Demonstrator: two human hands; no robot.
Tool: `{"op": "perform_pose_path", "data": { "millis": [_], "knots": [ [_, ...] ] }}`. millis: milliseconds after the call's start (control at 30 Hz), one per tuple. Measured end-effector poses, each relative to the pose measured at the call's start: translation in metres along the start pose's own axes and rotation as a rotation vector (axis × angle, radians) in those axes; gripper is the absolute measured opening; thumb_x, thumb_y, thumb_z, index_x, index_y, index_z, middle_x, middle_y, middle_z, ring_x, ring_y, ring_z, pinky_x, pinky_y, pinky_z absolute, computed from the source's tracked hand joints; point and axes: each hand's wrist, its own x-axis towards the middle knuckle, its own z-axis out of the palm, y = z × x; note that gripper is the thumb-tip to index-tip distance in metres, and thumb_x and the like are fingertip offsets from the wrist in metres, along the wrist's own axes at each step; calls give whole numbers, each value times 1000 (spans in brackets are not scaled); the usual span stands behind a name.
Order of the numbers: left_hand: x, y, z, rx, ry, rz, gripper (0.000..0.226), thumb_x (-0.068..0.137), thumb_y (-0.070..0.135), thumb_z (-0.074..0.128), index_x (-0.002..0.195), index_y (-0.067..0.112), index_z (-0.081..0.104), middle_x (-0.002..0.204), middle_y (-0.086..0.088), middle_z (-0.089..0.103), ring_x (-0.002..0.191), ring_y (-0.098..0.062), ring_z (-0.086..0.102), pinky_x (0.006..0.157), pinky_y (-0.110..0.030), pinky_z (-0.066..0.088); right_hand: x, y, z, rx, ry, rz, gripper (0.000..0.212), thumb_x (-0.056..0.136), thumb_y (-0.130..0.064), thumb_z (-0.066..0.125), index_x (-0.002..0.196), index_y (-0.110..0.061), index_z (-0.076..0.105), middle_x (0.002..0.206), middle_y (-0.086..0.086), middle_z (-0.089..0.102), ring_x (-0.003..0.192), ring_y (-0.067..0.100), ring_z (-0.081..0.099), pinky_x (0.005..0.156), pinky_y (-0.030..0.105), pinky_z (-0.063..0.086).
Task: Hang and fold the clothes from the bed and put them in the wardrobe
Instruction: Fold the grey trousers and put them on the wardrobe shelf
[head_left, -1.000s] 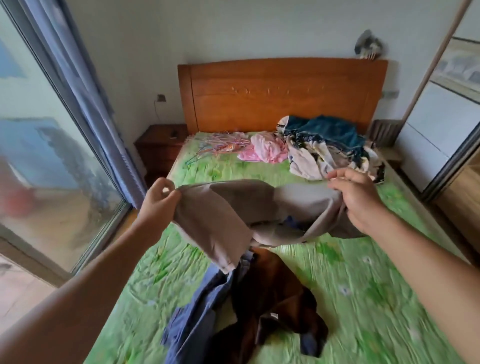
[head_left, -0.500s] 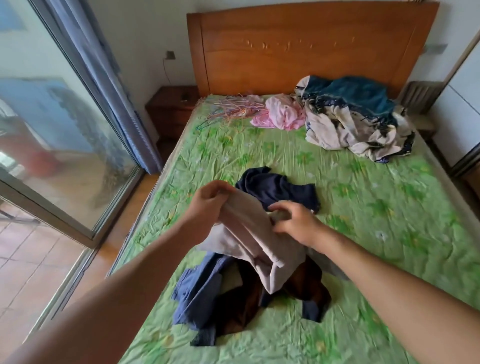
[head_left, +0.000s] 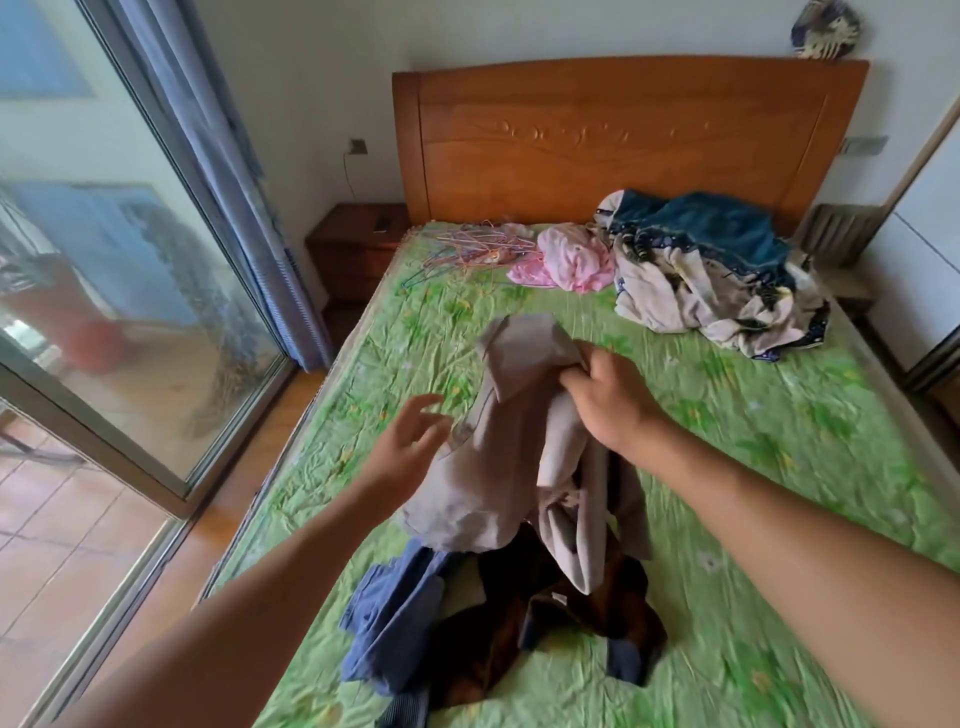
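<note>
Your right hand (head_left: 610, 402): grips the beige garment (head_left: 493, 467).
Your left hand (head_left: 408, 449): fingers spread, holding nothing, just beside it.
Below your hands: dark clothes (head_left: 498, 644) on the bed (head_left: 779, 441).

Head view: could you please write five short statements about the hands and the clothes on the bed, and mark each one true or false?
1. The right hand grips the beige garment. True.
2. The left hand grips it too. False: its fingers are spread and hold nothing.
3. The hangers lie on the bed near the headboard. True.
4. The pink garment hangs on a hanger. False: it lies crumpled on the bed.
5. Dark clothes lie below the beige garment. True.
</note>
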Motion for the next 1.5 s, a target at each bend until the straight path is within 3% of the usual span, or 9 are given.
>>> {"op": "perform_pose_path", "data": {
  "millis": [167, 367, 567, 700, 933, 1133, 1267, 1367, 1500],
  "knots": [
    [-9, -45, 4, 290, -213, -16, 87, 75, 14, 77, 151, 23, 35, 149, 5, 41, 137, -8, 37, 113, -28, 32, 11, -57, -32, 37, 78, -164, 32, 74, -28, 48, 83, -3, 66, 78, 14, 68, 77, 28, 62, 66, 39, 44],
    [-21, -1, 31, 43, -466, -63, 16, 84, 0, 58, 87, 15, 61, 69, 10, 63, 68, -11, 59, 62, -24, 49, 33, -78, -46, -68, 127, -216, 33, 79, -30, 48, 88, -4, 66, 84, 13, 68, 85, 30, 61, 74, 41, 47],
    [-25, 35, 46, -257, -359, 14, 33, 90, -18, 43, 101, 7, 62, 87, -1, 73, 85, -16, 69, 75, -29, 58, 24, -17, -28, -190, -65, 53, 25, 97, -33, 57, 102, -9, 63, 96, 15, 68, 92, 35, 65, 68, 37, 43],
    [-20, 68, 49, -442, -196, -11, 29, 94, -11, 48, 105, 11, 63, 89, -6, 73, 81, -15, 71, 73, -29, 60, -9, 14, -3, -181, -323, 173, 44, 102, -49, 48, 139, -26, 55, 136, 0, 61, 121, 23, 58, 95, 31, 46],
    [20, 93, 23, -796, 15, -179, 20, 99, 16, 48, 99, 0, 60, 82, -14, 62, 70, -24, 64, 63, -31, 55, -94, 33, 16, 245, -213, 117, 55, 81, -80, 42, 123, -47, 54, 105, -24, 68, 97, -8, 63, 85, 30, 47],
    [12, 113, 25, -1018, 0, -247, 17, 95, 14, 44, 93, 4, 56, 93, -16, 58, 83, -27, 59, 80, -35, 53, -99, 10, 40, 424, -246, 22, 128, 61, -75, 78, 156, -49, -4, 145, -24, 45, 133, -1, 48, 106, 26, 45],
    [7, 111, 25, -972, 4, -209, 31, 94, 5, 44, 79, 0, 71, 85, -18, 59, 77, -25, 61, 83, -32, 52, -75, -26, 36, 382, 36, -127, 81, 85, -39, 79, 153, -27, 37, 142, -19, 55, 134, -1, 49, 109, 21, 40],
    [3, 103, 23, -851, -51, -111, 19, 99, 12, 52, 94, -1, 64, 86, -14, 67, 82, -24, 69, 75, -31, 59, -61, -44, 21, 293, 275, -64, 6, 94, -21, 70, 99, -23, 69, 85, -24, 69, 85, -13, 65, 70, 3, 44],
    [-21, 79, 27, -465, -141, -64, 48, 96, 40, 64, 134, 14, 50, 126, -13, 66, 118, -27, 64, 104, -46, 51, -40, -61, 4, 378, 364, 155, 32, 94, -24, 66, 67, -9, 57, 52, -8, 54, 44, 6, 48, 48, 25, 35]
  ]
}}
